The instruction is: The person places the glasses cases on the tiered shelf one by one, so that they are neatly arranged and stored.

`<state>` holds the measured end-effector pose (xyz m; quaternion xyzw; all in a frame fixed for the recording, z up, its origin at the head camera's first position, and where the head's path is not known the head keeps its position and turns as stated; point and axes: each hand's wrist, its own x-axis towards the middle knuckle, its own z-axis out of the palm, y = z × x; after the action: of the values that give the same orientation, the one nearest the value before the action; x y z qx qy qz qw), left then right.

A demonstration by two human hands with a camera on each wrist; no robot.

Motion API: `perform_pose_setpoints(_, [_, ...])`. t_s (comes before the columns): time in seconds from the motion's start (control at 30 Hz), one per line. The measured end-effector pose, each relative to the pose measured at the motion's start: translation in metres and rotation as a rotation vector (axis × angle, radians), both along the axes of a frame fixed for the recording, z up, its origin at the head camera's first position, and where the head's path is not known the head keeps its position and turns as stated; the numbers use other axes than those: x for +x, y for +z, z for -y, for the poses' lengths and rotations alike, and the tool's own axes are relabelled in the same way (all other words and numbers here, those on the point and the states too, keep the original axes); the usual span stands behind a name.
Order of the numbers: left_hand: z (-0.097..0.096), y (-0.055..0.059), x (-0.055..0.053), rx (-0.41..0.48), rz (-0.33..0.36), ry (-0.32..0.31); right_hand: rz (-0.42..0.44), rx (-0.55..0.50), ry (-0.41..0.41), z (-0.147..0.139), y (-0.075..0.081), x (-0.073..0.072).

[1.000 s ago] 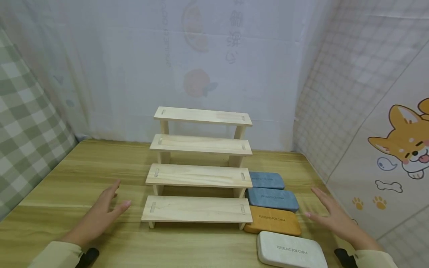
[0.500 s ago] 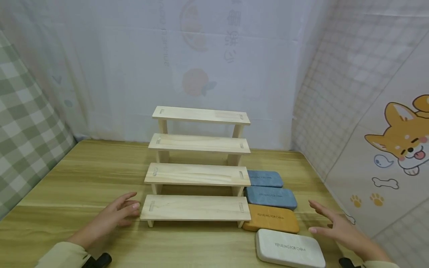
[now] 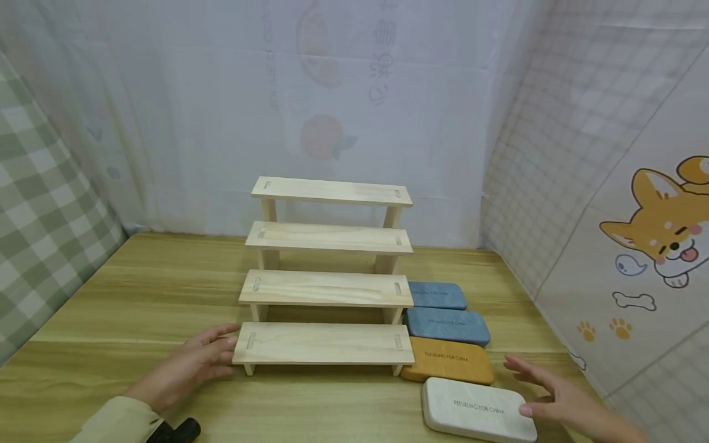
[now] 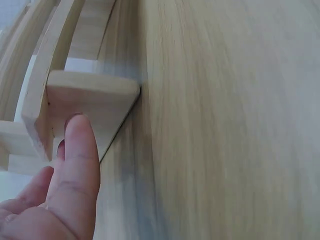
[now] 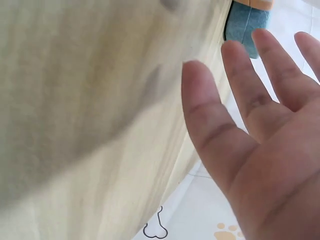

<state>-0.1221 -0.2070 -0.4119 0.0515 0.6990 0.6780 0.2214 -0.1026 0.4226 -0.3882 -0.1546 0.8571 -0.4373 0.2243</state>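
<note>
A pale wooden stand (image 3: 327, 289) of stepped shelves rises at the middle of the table. My left hand (image 3: 191, 366) is at the left end of its lowest shelf (image 3: 324, 344), fingers loosely extended and fingertips right at the board's edge. In the left wrist view a finger (image 4: 80, 160) overlaps the stand's side support (image 4: 90, 95). To the right lies a white rounded case (image 3: 479, 409) with printed lettering. My right hand (image 3: 565, 397) is beside it, fingers spread and relaxed, the thumb overlapping its right end in the head view. Nothing is between the right fingers.
Behind the white case, an orange case (image 3: 447, 362) and two blue cases, the nearer one (image 3: 447, 326) and the farther one (image 3: 437, 295), lie in a row along the stand's right side. A white curtain hangs behind, a checked cloth (image 3: 50, 203) at left, a printed cloth (image 3: 653, 320) at right.
My left hand has moved right, up to the stand's lowest shelf. My right hand has come down and nearer to the white case. The stand and cases lie as before.
</note>
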Motion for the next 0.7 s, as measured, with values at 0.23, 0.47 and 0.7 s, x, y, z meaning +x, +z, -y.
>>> perform_pose_setpoints(0.23, [-0.005,-0.005,-0.004,0.037,0.067,0.033,0.113,-0.055,0.020,-0.003,-0.011,0.004])
perform_pose_setpoints(0.47, [-0.010,-0.008,-0.007,0.060,0.086,0.072,0.172,-0.071,0.015,-0.005,-0.022,0.008])
perform_pose_setpoints(0.7, [-0.013,-0.006,-0.011,0.089,0.077,0.066,-0.055,-0.014,0.113,-0.006,-0.031,0.010])
